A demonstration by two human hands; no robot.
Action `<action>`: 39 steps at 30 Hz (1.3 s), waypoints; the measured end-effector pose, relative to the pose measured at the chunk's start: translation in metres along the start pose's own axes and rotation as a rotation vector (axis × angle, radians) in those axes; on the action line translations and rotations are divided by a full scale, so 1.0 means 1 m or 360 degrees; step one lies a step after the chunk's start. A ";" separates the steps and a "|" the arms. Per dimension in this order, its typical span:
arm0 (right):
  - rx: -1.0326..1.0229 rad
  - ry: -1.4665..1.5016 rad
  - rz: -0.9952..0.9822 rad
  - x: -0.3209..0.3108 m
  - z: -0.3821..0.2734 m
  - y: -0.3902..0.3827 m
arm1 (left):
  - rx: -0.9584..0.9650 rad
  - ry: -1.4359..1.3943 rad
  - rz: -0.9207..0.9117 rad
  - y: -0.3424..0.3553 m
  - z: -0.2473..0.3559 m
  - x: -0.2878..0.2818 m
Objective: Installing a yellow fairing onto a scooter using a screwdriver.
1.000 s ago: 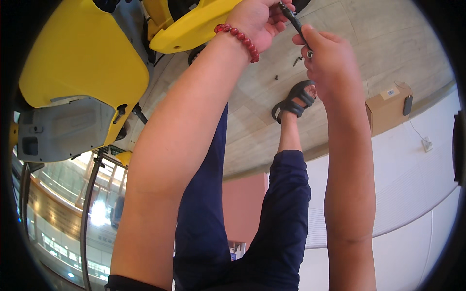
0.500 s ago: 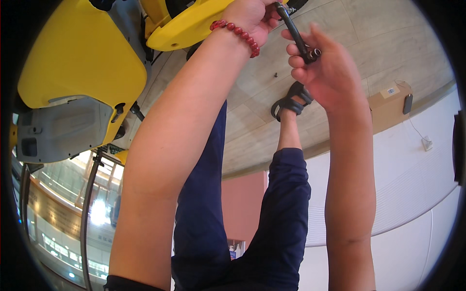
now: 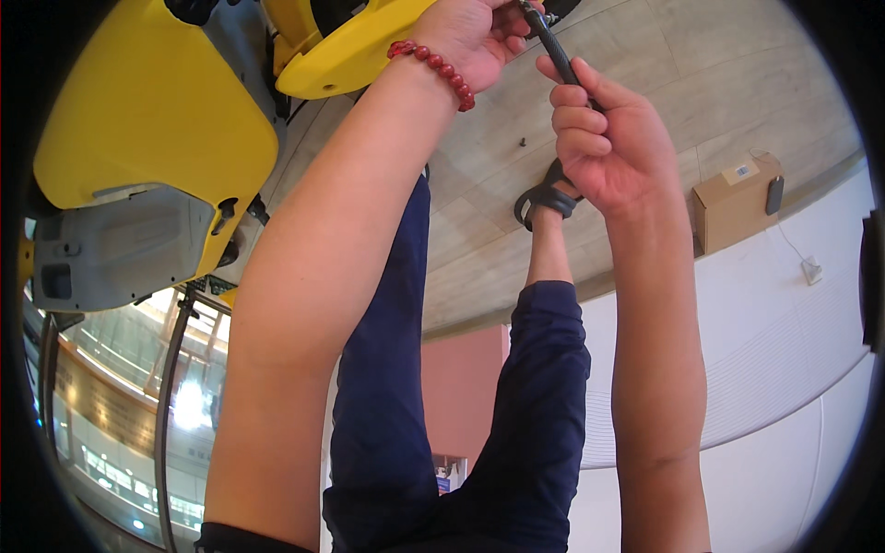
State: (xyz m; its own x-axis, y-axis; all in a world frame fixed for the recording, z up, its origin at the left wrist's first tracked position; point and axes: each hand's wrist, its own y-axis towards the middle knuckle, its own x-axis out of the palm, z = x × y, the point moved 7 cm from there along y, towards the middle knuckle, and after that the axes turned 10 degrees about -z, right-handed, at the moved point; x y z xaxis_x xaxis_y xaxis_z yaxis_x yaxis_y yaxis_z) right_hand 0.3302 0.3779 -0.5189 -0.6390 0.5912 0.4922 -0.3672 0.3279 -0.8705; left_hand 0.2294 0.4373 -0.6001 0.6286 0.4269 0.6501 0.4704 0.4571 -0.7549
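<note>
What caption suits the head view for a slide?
Right hand grips a black tool handle while the left hand, beaded bracelet on its wrist, steadies its upper end beside a yellow machine.

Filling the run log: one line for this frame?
left hand: on yellow housing | right hand: gripping black tool handle | cardboard box: on floor

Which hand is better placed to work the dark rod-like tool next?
Probably the right. The right hand is closed around the dark tool, gripping its shaft. The left hand touches only the tool's far end beside the yellow machine part, seemingly steadying it.
</note>
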 end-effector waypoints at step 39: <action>-0.0312 -0.0962 0.0215 -0.003 -0.028 0.000 | 0.0156 0.0112 0.0096 0.004 0.000 -0.005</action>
State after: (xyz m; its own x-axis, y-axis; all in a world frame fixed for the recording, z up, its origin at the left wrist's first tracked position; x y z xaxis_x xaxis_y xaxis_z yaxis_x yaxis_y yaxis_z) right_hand 0.3508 0.3969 -0.5204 -0.9596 0.1363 0.2460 -0.1634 0.4419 -0.8821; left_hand 0.2281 0.4371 -0.6059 0.6973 0.4020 0.5935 0.3697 0.5077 -0.7782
